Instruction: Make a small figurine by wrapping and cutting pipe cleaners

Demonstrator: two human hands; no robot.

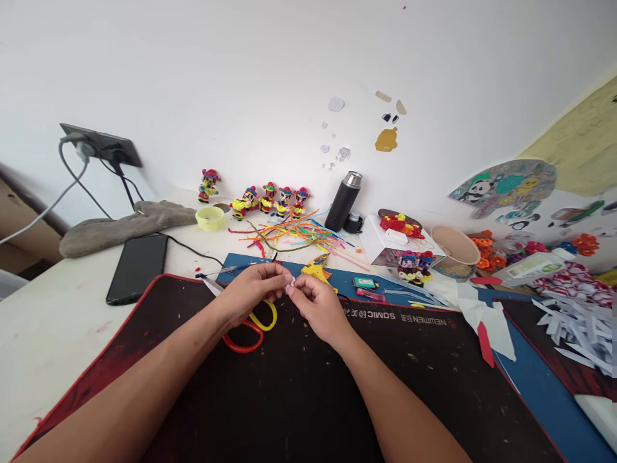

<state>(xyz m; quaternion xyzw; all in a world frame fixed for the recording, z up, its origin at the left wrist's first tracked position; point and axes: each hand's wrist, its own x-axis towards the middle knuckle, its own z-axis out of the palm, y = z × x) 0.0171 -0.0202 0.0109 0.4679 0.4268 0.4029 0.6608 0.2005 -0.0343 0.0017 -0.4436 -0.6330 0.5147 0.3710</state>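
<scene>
Near the middle of the view, my left hand (255, 289) and my right hand (318, 307) meet fingertip to fingertip. Both pinch one small pale white piece (290, 284), mostly hidden by the fingers; it looks like folded paper, but its kind is unclear. Under my left hand lies a pair of scissors (245, 350) with red and yellow handles, the blades partly covered by the hand. A yellow shape (318, 267) rests just behind my right hand. Both hands hover over the black desk mat (308, 399).
Colourful pipe cleaners (294, 235) are heaped behind the hands, beside a black thermos (344, 202). Several small figures (268, 197) stand along the wall. A phone (137, 269) and a roll of tape (211, 218) are at left. White paper strips (578, 328) pile up at right.
</scene>
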